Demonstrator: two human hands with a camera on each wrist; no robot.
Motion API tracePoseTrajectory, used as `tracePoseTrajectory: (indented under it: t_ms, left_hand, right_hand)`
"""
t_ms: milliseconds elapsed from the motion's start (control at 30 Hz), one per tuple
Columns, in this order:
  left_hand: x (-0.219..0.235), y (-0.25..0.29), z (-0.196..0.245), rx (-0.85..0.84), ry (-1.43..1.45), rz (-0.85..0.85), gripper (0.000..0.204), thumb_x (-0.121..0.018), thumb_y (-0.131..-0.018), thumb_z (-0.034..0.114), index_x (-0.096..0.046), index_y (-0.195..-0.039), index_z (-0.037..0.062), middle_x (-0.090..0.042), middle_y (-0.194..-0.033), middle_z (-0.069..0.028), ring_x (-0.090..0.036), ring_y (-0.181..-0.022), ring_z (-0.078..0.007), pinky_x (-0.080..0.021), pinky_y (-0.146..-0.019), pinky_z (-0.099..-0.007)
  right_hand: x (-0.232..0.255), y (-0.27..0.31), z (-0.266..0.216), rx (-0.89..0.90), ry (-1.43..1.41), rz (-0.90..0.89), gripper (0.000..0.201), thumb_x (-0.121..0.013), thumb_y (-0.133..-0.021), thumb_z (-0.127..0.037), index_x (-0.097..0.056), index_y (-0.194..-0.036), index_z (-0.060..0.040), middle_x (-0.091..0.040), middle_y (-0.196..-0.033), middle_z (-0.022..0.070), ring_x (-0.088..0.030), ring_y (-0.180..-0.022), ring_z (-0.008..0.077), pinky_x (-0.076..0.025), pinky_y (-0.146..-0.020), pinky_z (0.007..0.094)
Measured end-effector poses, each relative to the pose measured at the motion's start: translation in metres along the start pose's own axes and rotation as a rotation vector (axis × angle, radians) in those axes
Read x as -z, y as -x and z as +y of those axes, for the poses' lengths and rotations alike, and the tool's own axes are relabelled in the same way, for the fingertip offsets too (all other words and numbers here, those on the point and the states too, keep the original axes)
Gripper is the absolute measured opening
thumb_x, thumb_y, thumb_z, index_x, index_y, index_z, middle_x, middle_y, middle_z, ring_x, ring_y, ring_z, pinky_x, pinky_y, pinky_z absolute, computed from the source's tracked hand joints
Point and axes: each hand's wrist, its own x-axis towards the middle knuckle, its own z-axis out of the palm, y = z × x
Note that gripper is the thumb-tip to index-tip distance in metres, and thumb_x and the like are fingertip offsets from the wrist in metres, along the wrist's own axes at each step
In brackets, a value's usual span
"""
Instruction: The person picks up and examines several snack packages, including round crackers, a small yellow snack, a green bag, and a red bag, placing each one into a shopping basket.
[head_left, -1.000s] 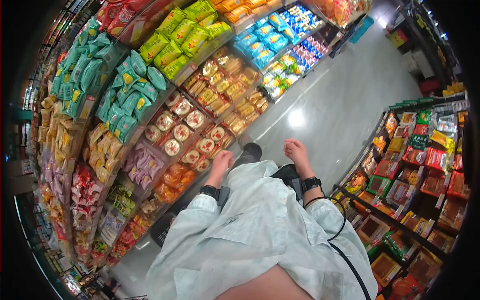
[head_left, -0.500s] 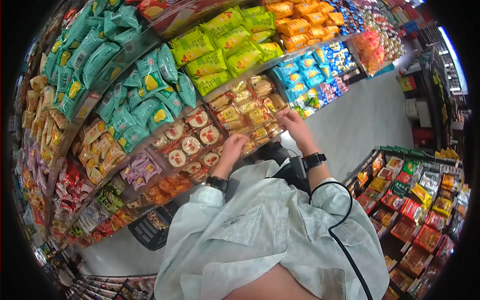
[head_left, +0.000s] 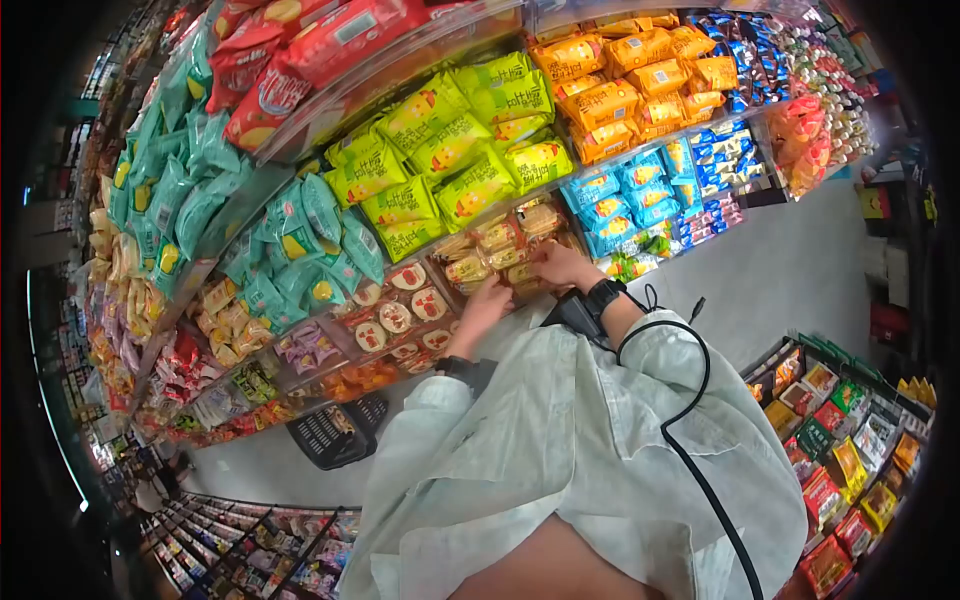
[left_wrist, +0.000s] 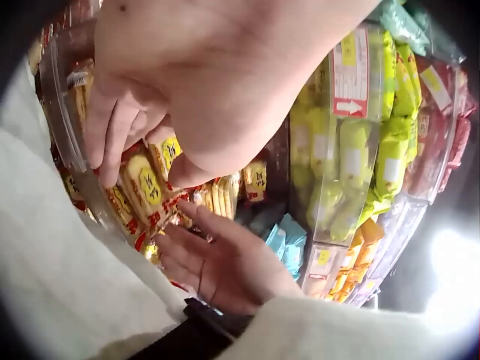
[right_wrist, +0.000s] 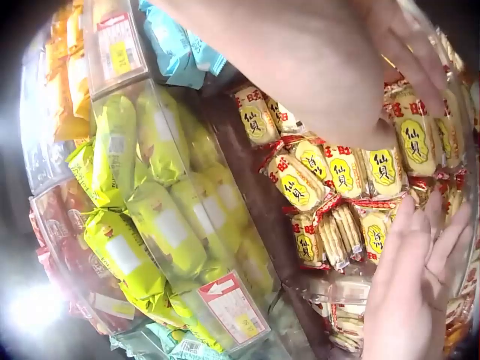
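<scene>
Both hands are inside a shelf bin of rice cracker packets (right_wrist: 343,174), clear-wrapped with red print and yellow labels. My left hand (head_left: 487,308) is at the bin's near left, its fingers over the packets; in the left wrist view, one packet (left_wrist: 142,184) lies right under its fingers and thumb. My right hand (head_left: 562,265) reaches in from the right, its fingers extended at the same packets. In the right wrist view the left hand (right_wrist: 412,281) shows fairly straight fingers, while the right hand (right_wrist: 322,67) hides part of the upper row.
Lime-green snack bags (head_left: 450,145) fill the tier above, with orange packs (head_left: 640,85) beside them. Blue packs (head_left: 635,200) lie right of the crackers, and round red-and-white packs (head_left: 395,316) left. Clear bin walls (right_wrist: 217,191) divide them. A black basket (head_left: 335,435) stands on the floor.
The view has moved closer to the shelf. Both hands have gone from in front of the body into the rice cracker bin and are now nearer each other.
</scene>
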Motion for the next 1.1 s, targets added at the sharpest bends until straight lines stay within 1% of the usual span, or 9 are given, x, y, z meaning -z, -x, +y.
tracePoseTrajectory:
  t_ms: [100, 133, 233, 333, 433, 733, 833, 867, 1100]
  left_hand:
    - [-0.017, -0.007, 0.021, 0.11, -0.059, -0.028, 0.063, -0.06, -0.094, 0.019, -0.032, -0.146, -0.0027, -0.064, -0.111, -0.0148, -0.067, -0.087, -0.021, -0.055, -0.074, -0.0317]
    - [-0.02, -0.01, 0.02, 0.121, -0.027, 0.003, 0.064, -0.059, -0.094, 0.02, -0.031, -0.147, -0.0012, -0.065, -0.11, -0.0145, -0.067, -0.087, -0.0215, -0.055, -0.074, -0.0311]
    - [-0.023, -0.012, 0.018, 0.143, -0.072, 0.083, 0.059, -0.059, -0.094, 0.02, -0.036, -0.144, -0.0004, -0.066, -0.106, -0.0124, -0.066, -0.084, -0.0197, -0.054, -0.072, -0.0295]
    - [-0.018, -0.007, 0.011, 0.149, 0.081, 0.069, 0.044, -0.059, -0.095, 0.022, -0.047, -0.133, 0.0018, -0.067, -0.101, -0.0083, -0.064, -0.078, -0.0144, -0.052, -0.07, -0.0263]
    - [-0.012, 0.007, 0.012, 0.145, 0.194, 0.025, 0.027, -0.058, -0.097, 0.023, -0.057, -0.117, 0.0052, -0.067, -0.097, -0.0046, -0.06, -0.074, -0.0095, -0.051, -0.069, -0.0238]
    - [0.004, 0.062, 0.01, -0.106, 0.182, 0.002, 0.016, -0.059, -0.098, 0.023, -0.059, -0.1, 0.0078, -0.062, -0.085, 0.0008, -0.059, -0.075, -0.0076, -0.048, -0.069, -0.0226]
    - [0.013, 0.074, -0.007, -0.095, 0.182, -0.074, 0.014, -0.059, -0.098, 0.022, -0.059, -0.099, 0.0074, -0.062, -0.085, 0.0005, -0.057, -0.074, -0.0072, -0.047, -0.069, -0.0228]
    - [0.016, 0.077, -0.014, -0.103, 0.154, -0.119, 0.014, -0.059, -0.098, 0.021, -0.058, -0.099, 0.007, -0.061, -0.084, 0.0007, -0.056, -0.074, -0.0067, -0.046, -0.069, -0.0229]
    - [0.025, 0.124, -0.034, -0.091, 0.047, -0.337, 0.017, -0.058, -0.099, 0.02, -0.054, -0.106, 0.0056, -0.061, -0.085, 0.0, -0.056, -0.076, -0.0071, -0.047, -0.071, -0.0233]
  right_hand:
    - [0.002, -0.013, 0.012, 0.019, -0.11, -0.06, 0.038, -0.063, -0.083, -0.032, -0.066, -0.108, -0.0036, -0.072, -0.092, 0.0178, -0.07, -0.08, 0.0317, -0.055, -0.073, 0.0389]
    - [0.002, -0.017, 0.016, 0.087, -0.07, -0.03, 0.034, -0.065, -0.084, -0.029, -0.065, -0.106, -0.0031, -0.072, -0.09, 0.016, -0.07, -0.079, 0.0301, -0.055, -0.071, 0.0382]
    - [0.007, -0.013, 0.024, -0.001, -0.209, -0.052, 0.033, -0.068, -0.083, -0.027, -0.065, -0.105, -0.0029, -0.071, -0.093, 0.0163, -0.07, -0.088, 0.0286, -0.054, -0.077, 0.0366]
    - [0.006, -0.008, 0.027, 0.155, -0.094, 0.147, 0.033, -0.07, -0.083, -0.026, -0.064, -0.106, -0.0028, -0.07, -0.097, 0.0165, -0.069, -0.093, 0.0271, -0.053, -0.081, 0.0354]
    - [0.004, 0.003, 0.018, 0.089, -0.195, 0.223, 0.033, -0.07, -0.084, -0.027, -0.064, -0.108, -0.0037, -0.07, -0.097, 0.0158, -0.069, -0.091, 0.0282, -0.053, -0.08, 0.0355]
    - [-0.038, 0.058, 0.004, 0.13, -0.4, 0.252, 0.028, -0.068, -0.088, -0.019, -0.063, -0.106, 0.0024, -0.067, -0.087, 0.006, -0.062, -0.078, 0.0127, -0.051, -0.071, 0.0283]
    - [-0.058, 0.102, -0.003, 0.096, -0.547, 0.262, 0.026, -0.067, -0.09, -0.017, -0.062, -0.108, 0.0019, -0.063, -0.083, 0.0018, -0.058, -0.074, 0.0083, -0.047, -0.067, 0.0242]
    - [-0.074, 0.099, 0.021, 0.089, -0.635, 0.258, 0.024, -0.065, -0.093, -0.016, -0.061, -0.11, 0.0001, -0.061, -0.082, -0.0009, -0.054, -0.071, 0.0066, -0.045, -0.065, 0.0224]
    - [-0.135, 0.181, 0.01, -0.071, -0.912, 0.32, 0.02, -0.062, -0.098, -0.019, -0.063, -0.11, -0.0031, -0.06, -0.087, -0.0052, -0.051, -0.074, 0.0043, -0.045, -0.071, 0.0204]
